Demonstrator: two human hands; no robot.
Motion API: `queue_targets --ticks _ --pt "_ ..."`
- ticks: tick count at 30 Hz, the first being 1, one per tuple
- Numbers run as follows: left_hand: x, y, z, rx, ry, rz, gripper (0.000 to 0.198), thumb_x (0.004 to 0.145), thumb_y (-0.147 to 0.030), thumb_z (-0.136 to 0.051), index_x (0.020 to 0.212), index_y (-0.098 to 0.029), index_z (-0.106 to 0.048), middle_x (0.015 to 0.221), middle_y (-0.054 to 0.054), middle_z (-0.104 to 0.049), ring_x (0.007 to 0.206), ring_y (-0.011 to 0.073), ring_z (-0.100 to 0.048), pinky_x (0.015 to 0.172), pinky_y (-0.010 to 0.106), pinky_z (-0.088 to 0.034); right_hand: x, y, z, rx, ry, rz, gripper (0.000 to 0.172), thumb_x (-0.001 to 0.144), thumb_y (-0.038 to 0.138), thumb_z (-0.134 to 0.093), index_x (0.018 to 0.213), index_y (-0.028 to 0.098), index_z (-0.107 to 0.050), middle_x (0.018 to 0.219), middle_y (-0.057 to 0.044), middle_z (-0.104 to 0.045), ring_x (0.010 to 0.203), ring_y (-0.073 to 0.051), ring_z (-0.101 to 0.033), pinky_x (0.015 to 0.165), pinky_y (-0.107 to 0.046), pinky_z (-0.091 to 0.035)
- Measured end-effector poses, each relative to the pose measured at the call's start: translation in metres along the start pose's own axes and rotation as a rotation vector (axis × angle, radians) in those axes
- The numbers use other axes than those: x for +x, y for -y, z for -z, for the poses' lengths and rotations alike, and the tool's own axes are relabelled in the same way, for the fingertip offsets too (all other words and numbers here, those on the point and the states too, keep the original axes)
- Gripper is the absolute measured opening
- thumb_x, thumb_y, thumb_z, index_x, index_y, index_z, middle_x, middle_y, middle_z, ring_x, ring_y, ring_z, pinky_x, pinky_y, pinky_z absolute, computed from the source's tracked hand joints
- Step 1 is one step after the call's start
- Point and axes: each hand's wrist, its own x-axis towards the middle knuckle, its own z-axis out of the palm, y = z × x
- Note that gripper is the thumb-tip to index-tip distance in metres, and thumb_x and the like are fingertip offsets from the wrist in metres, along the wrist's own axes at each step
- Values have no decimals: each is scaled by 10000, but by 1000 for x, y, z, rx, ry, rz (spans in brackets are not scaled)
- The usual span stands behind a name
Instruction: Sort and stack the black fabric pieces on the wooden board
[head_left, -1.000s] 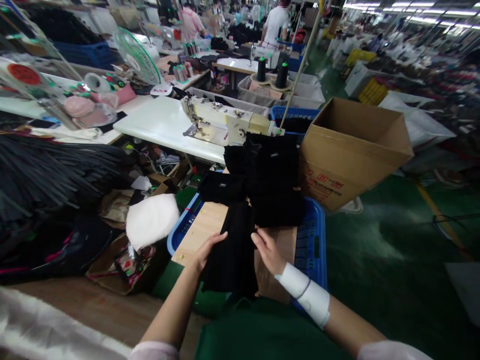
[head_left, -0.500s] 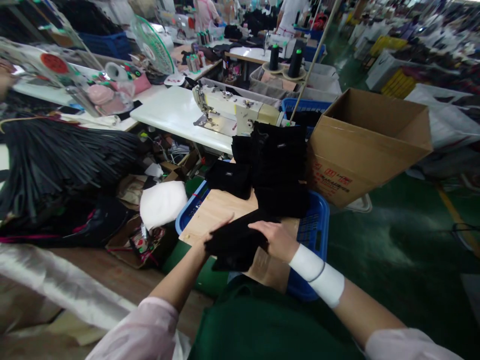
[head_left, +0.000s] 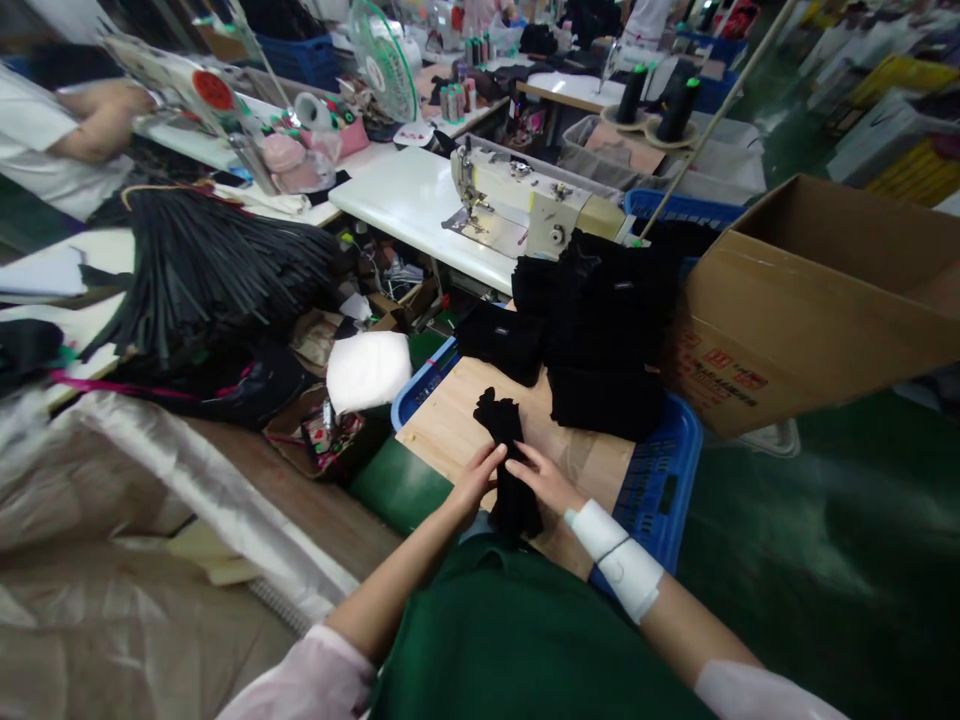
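Observation:
A narrow bundle of black fabric (head_left: 516,505) stands between my two hands over a wooden board (head_left: 442,405). My left hand (head_left: 477,478) closes on its left side, and my right hand (head_left: 546,480) grips it from the right, fingertips nearly meeting on top. The bundle's far end spreads out in ruffled folds. Behind it, stacks of folded black fabric (head_left: 600,320) with small pale labels rest at the far side of the board. A blue plastic basket (head_left: 679,470) lies under the board. My right wrist carries a white wrap.
A tall cardboard box (head_left: 802,310) stands to the right, beside the stacks. Beyond them is a sewing machine (head_left: 525,195) on a white table (head_left: 397,190). Black strips (head_left: 217,260) hang at left, near another person's arm (head_left: 105,115). A white cushion-like bundle (head_left: 367,370) sits left of the basket.
The black fabric has gone from a broad, slanted piece to a narrow bundle pointing away from me. My hands have come closer together around it. The view has swung left.

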Motion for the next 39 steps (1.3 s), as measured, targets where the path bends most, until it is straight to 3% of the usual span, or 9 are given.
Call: queue_targets --ticks 3,8,16,21,25,28,32,39 --pt "2 -4 8 78 28 -5 527 719 -481 -758 1142 -185 -652 1090 102 -696 1017 245 -634 789 290 -494 -5 -15 2 50 5 7 529 810 493 -623 1255 206 -614 1315 -81 -614 1215 -239 -575 1042 -412 -461" --pt "9 -2 12 8 -6 6 372 685 -355 -766 1002 -170 -702 985 58 -707 870 176 -636 727 249 -490 -4 -24 5 13 -81 -49 551 778 486 -654 1231 173 -636 1242 -113 -657 1133 -269 -622 1032 -447 -464" --pt "15 -1 12 -43 19 23 338 673 -339 -751 961 -165 -711 935 59 -707 870 181 -634 720 250 -497 -5 -25 11 32 -124 -40 436 843 498 -561 1137 206 -696 1192 -77 -690 1119 -254 -636 1022 -427 -474" --pt "16 -1 7 30 50 -3 442 657 -333 -782 1047 -163 -663 970 61 -697 844 174 -637 748 277 -497 -5 -18 4 -140 -200 -83 365 805 358 -613 1129 211 -692 1091 -78 -722 943 -242 -688 868 -383 -545" --pt "21 1 3 114 6 -83 469 608 -236 -784 1039 -143 -625 916 59 -698 867 199 -639 794 308 -496 -2 -9 3 -265 -250 -114 313 827 235 -509 1062 215 -715 1005 -67 -738 912 -247 -687 856 -387 -530" --pt "24 1 4 151 -39 -101 407 607 -183 -736 996 -138 -627 877 49 -692 846 197 -635 786 306 -491 -3 -6 4 -221 -243 -98 292 858 291 -501 1039 212 -715 1028 -70 -736 951 -245 -683 878 -387 -522" --pt "24 -1 5 155 -8 -94 367 620 -207 -729 971 -147 -642 880 42 -693 842 194 -637 797 304 -487 -5 -8 6 -151 -219 -102 365 824 462 -609 1063 202 -703 1032 -86 -734 935 -246 -687 859 -379 -533" --pt "21 -2 7 57 -17 10 371 599 -211 -713 962 -169 -650 808 12 -663 755 160 -603 691 261 -463 -4 -13 7 -124 -203 -71 312 871 430 -503 998 216 -692 1014 -78 -732 959 -246 -677 883 -388 -512"
